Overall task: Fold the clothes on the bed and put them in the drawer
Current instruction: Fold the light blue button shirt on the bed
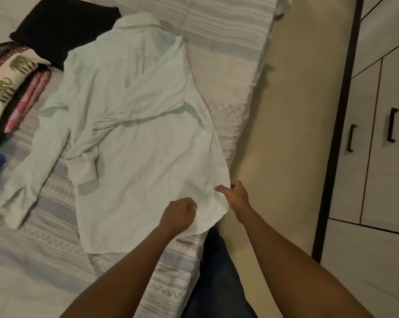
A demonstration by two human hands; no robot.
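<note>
bedroom: bed (217, 42), wardrobe (377, 111)

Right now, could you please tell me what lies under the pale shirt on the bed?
The striped bedspread shows around the pale shirt, so it lies on that. The left hand and right hand grip its hem. Anything else beneath is covered.

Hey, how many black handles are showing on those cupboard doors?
2. The first handle is on the cupboard door nearer the bed; the second handle is on the next door, farther from the bed. Others may lie outside the view.
</note>
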